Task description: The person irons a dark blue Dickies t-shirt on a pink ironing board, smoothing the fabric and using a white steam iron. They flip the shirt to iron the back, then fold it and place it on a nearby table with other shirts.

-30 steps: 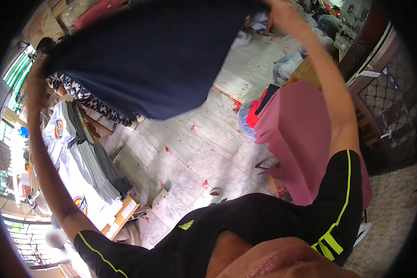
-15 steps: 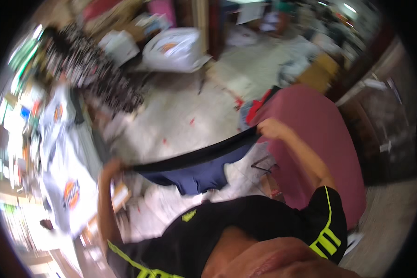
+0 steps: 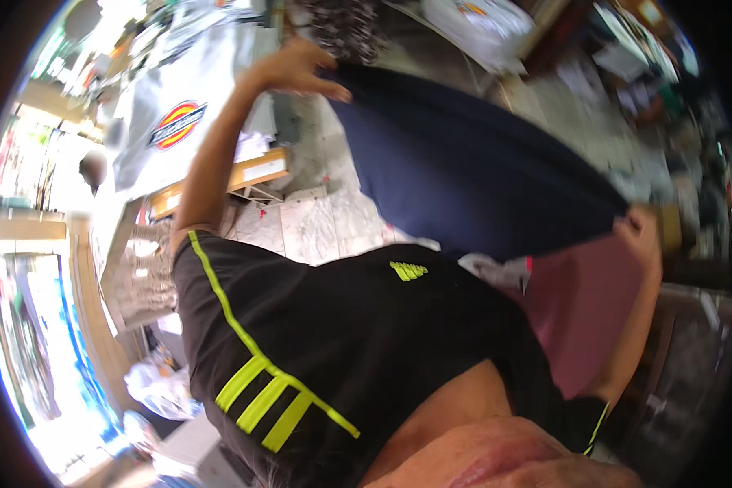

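A dark navy cloth garment [image 3: 472, 171] is spread in the air between my two hands, billowing in front of my chest; its exact cut does not show. My left hand [image 3: 297, 69], raised high, grips its upper left corner, thumb and fingers on either side of the edge. At the far right end, lower down, my right hand [image 3: 640, 232] pinches the other corner with curled fingers. Beneath the garment's lower right edge is a maroon cloth-covered surface [image 3: 581, 301], partly hidden.
On the left, a table carries white plastic sheeting with a round logo [image 3: 179, 126]; a wooden drawer edge [image 3: 260, 169] juts out below it. A white filled bag [image 3: 480, 28] lies at the back. A patterned dark cloth [image 3: 337, 24] shows behind my left hand. Tiled floor [image 3: 309, 224] lies below.
The view has swung leftward. The garment has risen and fanned out from a hanging strip with a black band into a broad spread. My left hand is higher; both hands keep hold.
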Motion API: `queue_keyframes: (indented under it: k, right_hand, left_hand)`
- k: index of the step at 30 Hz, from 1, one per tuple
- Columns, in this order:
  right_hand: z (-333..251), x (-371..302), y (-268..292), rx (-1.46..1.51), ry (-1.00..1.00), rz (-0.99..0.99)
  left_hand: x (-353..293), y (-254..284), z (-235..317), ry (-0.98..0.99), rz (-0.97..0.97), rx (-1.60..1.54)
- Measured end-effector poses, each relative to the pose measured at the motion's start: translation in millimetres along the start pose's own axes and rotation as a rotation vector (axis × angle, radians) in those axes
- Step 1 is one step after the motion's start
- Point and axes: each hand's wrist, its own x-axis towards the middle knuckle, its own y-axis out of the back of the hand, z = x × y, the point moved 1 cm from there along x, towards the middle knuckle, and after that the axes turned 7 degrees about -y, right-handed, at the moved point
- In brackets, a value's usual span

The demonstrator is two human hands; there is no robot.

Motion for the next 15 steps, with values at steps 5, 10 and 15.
queue_keyframes:
  k: [5, 10, 15]
  right_hand:
    - [-0.4, 42.9, 81.8, 0.014, -0.182, 0.233]
    - [24.1, 68.3, 138.6, 0.092, -0.148, 0.376]
    - [-11.6, 117.9, 108.8, 0.206, -0.117, 0.83]
  left_hand:
    - [21.5, 53.7, -75.3, 0.154, 0.21, -0.593]
    - [86.7, 100.8, -103.1, -0.318, 0.59, -0.622]
    - [139.6, 93.1, -119.8, 0.026, 0.734, -0.9]
